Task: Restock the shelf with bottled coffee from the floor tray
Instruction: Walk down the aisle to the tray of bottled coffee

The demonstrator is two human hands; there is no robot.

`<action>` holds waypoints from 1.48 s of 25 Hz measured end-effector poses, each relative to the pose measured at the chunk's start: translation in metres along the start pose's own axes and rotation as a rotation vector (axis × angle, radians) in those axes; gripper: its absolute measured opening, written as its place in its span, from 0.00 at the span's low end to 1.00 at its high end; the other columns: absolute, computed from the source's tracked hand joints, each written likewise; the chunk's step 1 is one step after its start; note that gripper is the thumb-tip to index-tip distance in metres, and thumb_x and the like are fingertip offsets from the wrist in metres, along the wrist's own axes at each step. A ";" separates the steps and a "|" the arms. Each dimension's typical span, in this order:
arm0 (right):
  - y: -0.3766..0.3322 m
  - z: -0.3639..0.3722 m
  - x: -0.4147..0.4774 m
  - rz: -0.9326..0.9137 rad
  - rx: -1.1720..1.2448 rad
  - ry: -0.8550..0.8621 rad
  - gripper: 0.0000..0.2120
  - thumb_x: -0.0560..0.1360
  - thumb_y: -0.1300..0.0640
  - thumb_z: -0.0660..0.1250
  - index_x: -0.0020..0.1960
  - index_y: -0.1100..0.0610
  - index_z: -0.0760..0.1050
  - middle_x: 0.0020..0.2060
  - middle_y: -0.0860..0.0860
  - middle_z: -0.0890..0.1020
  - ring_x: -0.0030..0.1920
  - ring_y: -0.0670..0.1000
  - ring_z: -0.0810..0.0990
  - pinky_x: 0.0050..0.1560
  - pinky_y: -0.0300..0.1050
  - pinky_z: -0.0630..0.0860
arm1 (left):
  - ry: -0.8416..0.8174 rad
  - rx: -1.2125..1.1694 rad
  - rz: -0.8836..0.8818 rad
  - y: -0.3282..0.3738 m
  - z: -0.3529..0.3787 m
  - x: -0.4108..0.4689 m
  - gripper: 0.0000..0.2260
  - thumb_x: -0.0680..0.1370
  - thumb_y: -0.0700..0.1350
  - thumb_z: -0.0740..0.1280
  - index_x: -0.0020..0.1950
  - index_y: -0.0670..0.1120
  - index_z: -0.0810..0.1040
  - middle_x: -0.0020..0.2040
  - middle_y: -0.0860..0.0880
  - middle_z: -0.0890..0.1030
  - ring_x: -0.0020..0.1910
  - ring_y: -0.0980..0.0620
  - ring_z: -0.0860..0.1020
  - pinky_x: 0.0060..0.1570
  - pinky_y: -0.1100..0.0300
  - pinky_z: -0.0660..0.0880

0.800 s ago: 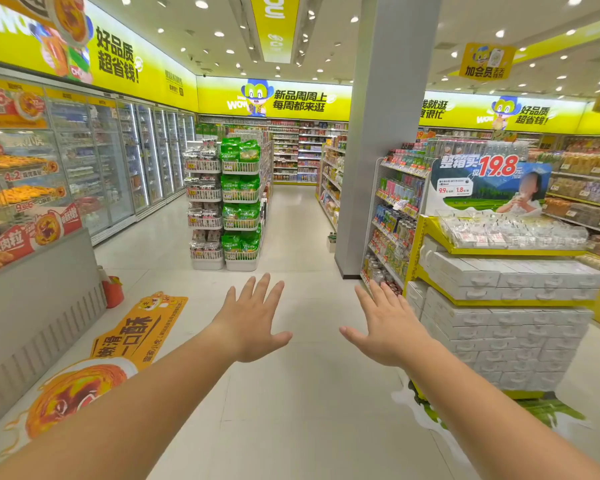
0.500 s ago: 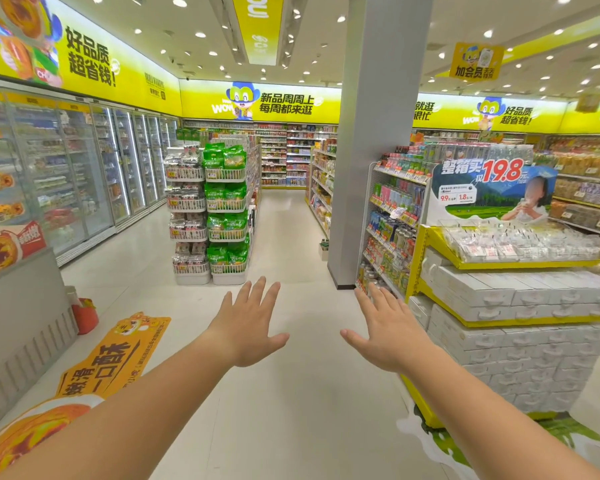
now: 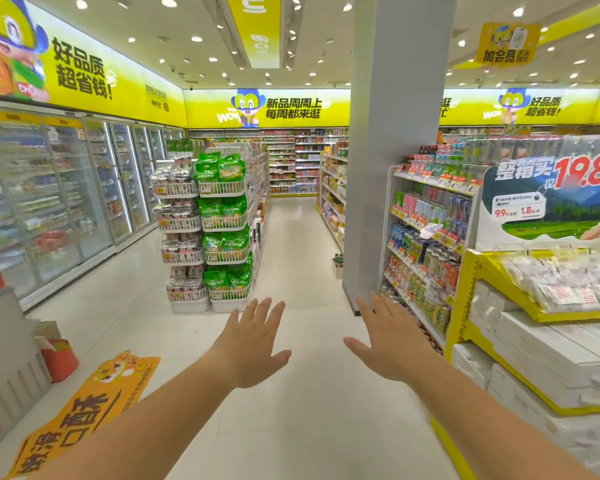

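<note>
Out front, left hand (image 3: 253, 344) at 7 o'clock, right hand (image 3: 385, 341) at 5 o'clock: spread flat, holding nothing. Probably free for grabbing coffee; no tray in sight yet.

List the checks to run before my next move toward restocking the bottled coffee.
1. Left hand free: ok, open and holding nothing.
2. Right hand free: ok, open and holding nothing.
3. Path ahead: ok, bare floor runs between the snack rack and the pillar.
4. Coffee tray found: cannot tell. A small box of bottles sits on the floor by the pillar, too small to identify.
5. Shelf to fill found: cannot tell. No bottled coffee is recognisable.
</note>
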State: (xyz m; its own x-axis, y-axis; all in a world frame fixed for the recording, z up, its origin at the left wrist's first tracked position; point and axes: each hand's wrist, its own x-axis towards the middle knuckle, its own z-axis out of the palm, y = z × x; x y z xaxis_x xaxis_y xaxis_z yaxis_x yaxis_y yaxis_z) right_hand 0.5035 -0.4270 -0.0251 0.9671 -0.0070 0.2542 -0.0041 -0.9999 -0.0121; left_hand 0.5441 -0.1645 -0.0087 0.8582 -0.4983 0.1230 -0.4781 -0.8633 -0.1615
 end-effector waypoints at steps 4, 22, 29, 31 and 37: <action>0.032 0.029 0.129 -0.026 -0.016 -0.018 0.38 0.78 0.32 0.47 0.80 0.53 0.44 0.80 0.57 0.49 0.79 0.57 0.46 0.77 0.55 0.46 | -0.021 -0.010 -0.024 -0.032 0.021 0.122 0.37 0.81 0.64 0.51 0.81 0.47 0.39 0.82 0.43 0.45 0.80 0.42 0.45 0.77 0.43 0.49; 0.158 0.204 0.746 0.068 -0.061 -0.033 0.37 0.78 0.33 0.49 0.79 0.54 0.50 0.78 0.58 0.57 0.77 0.59 0.53 0.75 0.57 0.51 | -0.048 0.067 -0.019 -0.254 0.140 0.761 0.37 0.79 0.67 0.50 0.80 0.47 0.46 0.80 0.43 0.53 0.79 0.41 0.51 0.74 0.40 0.56; 0.255 0.289 0.995 0.059 -0.037 -0.061 0.37 0.78 0.34 0.50 0.79 0.55 0.51 0.77 0.58 0.58 0.76 0.59 0.54 0.75 0.57 0.53 | -0.044 0.086 -0.046 -0.292 0.197 1.027 0.38 0.78 0.68 0.49 0.81 0.47 0.46 0.80 0.43 0.54 0.79 0.42 0.53 0.74 0.41 0.58; 0.284 0.301 1.074 0.050 -0.053 -0.084 0.37 0.78 0.34 0.49 0.80 0.55 0.48 0.78 0.58 0.56 0.77 0.58 0.53 0.75 0.58 0.52 | -0.050 0.094 -0.058 -0.302 0.204 1.105 0.38 0.78 0.68 0.49 0.80 0.47 0.46 0.80 0.43 0.54 0.78 0.42 0.54 0.73 0.42 0.59; 0.353 0.342 1.266 0.058 -0.070 -0.111 0.38 0.78 0.33 0.47 0.80 0.53 0.45 0.79 0.57 0.52 0.78 0.57 0.49 0.76 0.59 0.46 | -0.023 0.061 -0.044 -0.336 0.225 1.304 0.36 0.79 0.67 0.52 0.79 0.46 0.51 0.76 0.44 0.61 0.74 0.42 0.60 0.69 0.44 0.64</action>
State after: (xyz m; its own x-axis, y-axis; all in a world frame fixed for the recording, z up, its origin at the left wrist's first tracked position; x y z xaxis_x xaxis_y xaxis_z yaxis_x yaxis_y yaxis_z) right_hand 1.8136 -0.7853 -0.0383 0.9869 -0.0679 0.1462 -0.0752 -0.9962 0.0445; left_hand 1.8655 -0.5063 -0.0147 0.8826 -0.4574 0.1084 -0.4283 -0.8775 -0.2159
